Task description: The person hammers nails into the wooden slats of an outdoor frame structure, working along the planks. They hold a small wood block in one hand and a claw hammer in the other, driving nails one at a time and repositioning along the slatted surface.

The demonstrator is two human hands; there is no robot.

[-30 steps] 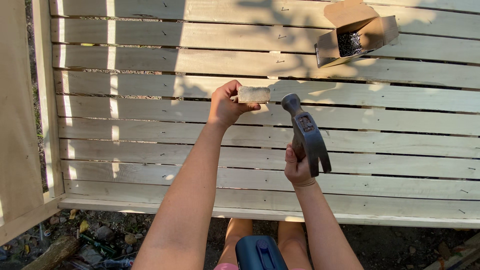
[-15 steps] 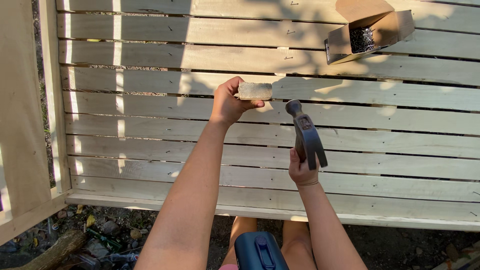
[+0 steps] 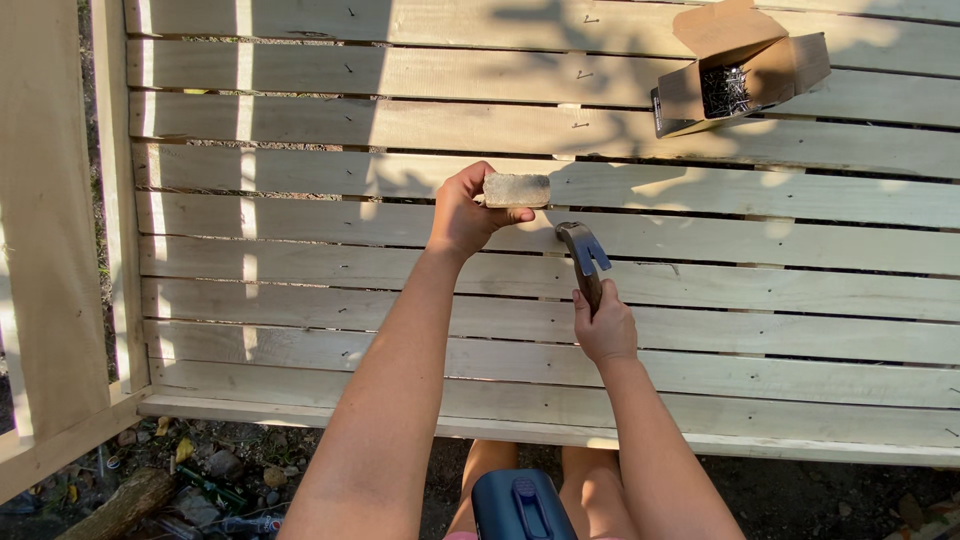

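While the left hand (image 3: pixel 462 215) pinches a small wood block (image 3: pixel 517 190) by its end, fingers curled tight and pressing it against a slat (image 3: pixel 300 175) near the middle of the frame, the right hand (image 3: pixel 604 328) wraps closed around a hammer (image 3: pixel 583 252) whose head rests on the boards just below the block. A nail there is probably too small to make out. A swing could glance off and catch the left thumb, since it sits so near. At upper right, an open cardboard box (image 3: pixel 775 70) lies on the slats, holding dark nails (image 3: pixel 726 90).
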